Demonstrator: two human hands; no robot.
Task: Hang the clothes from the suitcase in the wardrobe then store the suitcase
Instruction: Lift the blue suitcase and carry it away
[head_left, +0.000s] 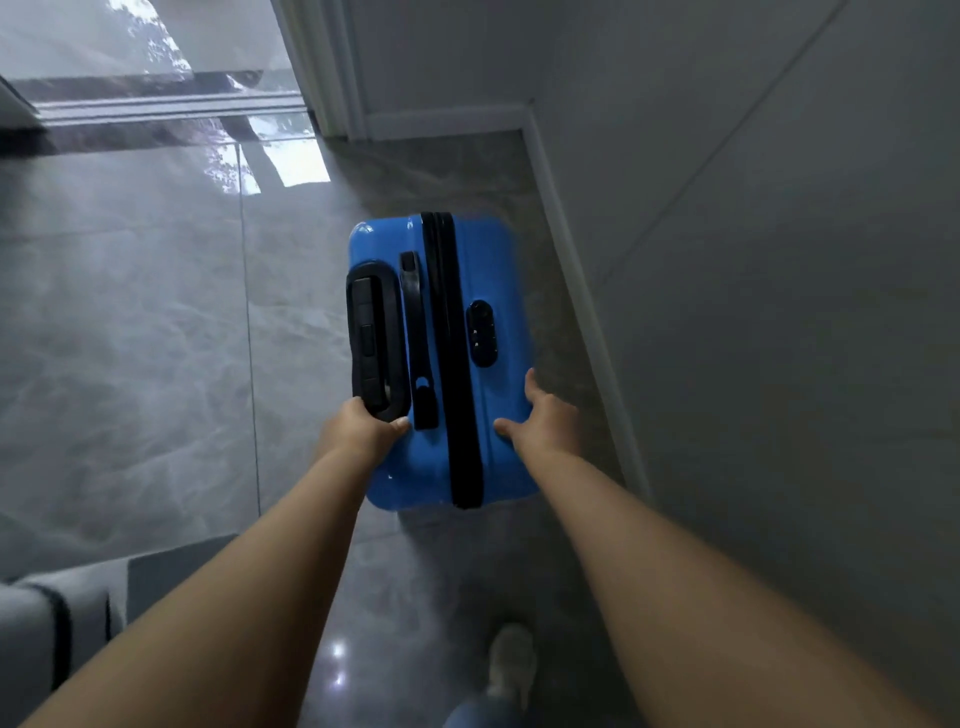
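The blue suitcase (441, 358) stands upright on the grey tiled floor (130, 338), zipped shut all round its black seam, so the clothes look to be already out of it; no wardrobe and no garments are in view, so whether the hanging is truly finished cannot be checked here and is only a judgement from the closed case. What is in hand appears to be the last part of the task, putting the case away. It sits close to the floor's right edge, just beside the white skirting board (576, 291) that runs along the wall (753, 260), with its far end pointing toward the corner where that skirting meets the door frame (322, 67). The left hand (361, 428) is clamped on the near end of the black telescopic handle (375, 340), which lies retracted in its recess on the top face, fingers curled round it and the thumb lying across the blue shell. The right hand (545, 415) rests flat on the near right corner of the top face, fingers spread and straight, pressing or steadying and not gripping. The black carry strap (418, 338) and the combination lock (480, 332) lie untouched between the two hands' lines. A shoe (511, 662) is planted on the floor behind the case, and the corner of a grey upholstered piece (78, 597) shows at the floor's near left. What remains, as far as can be told, is to settle the case in its final spot, possibly that corner by the wall, and let go.
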